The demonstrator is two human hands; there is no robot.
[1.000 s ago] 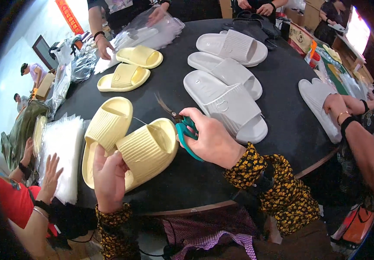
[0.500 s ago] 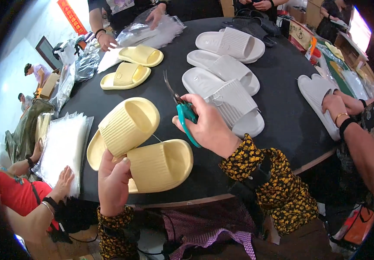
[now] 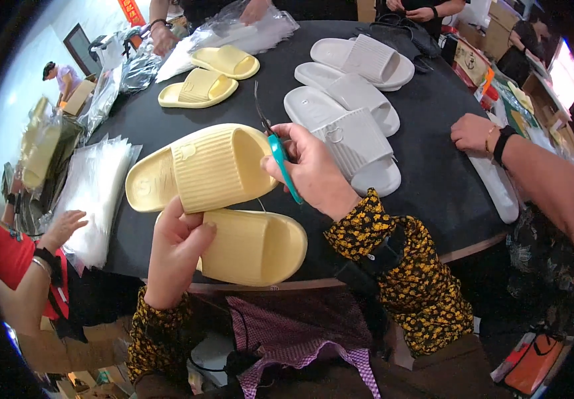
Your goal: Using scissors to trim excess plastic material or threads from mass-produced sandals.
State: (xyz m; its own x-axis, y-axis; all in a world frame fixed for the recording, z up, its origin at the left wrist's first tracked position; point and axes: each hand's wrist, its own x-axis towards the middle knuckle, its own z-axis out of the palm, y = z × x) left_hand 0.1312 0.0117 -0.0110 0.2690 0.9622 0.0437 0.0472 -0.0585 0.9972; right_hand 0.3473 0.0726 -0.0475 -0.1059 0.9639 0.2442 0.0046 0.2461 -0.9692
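- The left hand (image 3: 177, 249) pinches the heel end of the upper yellow slide (image 3: 200, 169) between thumb and fingers, lifting it off the table (image 3: 433, 166) and tilting it so its ribbed strap faces up
- The second yellow slide (image 3: 253, 246) lies flat just beneath it, its near end tucked under the left fingers and touching the raised one
- The right hand (image 3: 313, 173) is closed round teal-handled scissors (image 3: 277, 149); the dark blades point up and away past the fingertips, just beside the toe end of the raised slide
- I cannot tell whether the blades are open or shut
- A thin thread seems to hang between the two slides below the right fingers, so the pair may not yet be fully parted or trimmed; this is a judgement, as the thread is faint
- Beyond the right fingers lie white slides (image 3: 350, 133), and farther off another yellow pair (image 3: 210, 76); whether these are done cannot be told
- Left of the left hand sits a stack of clear bags (image 3: 97, 189), with another person's hand (image 3: 64, 226) near it
- A second person's arm (image 3: 526, 173) rests on the table to the right, well apart
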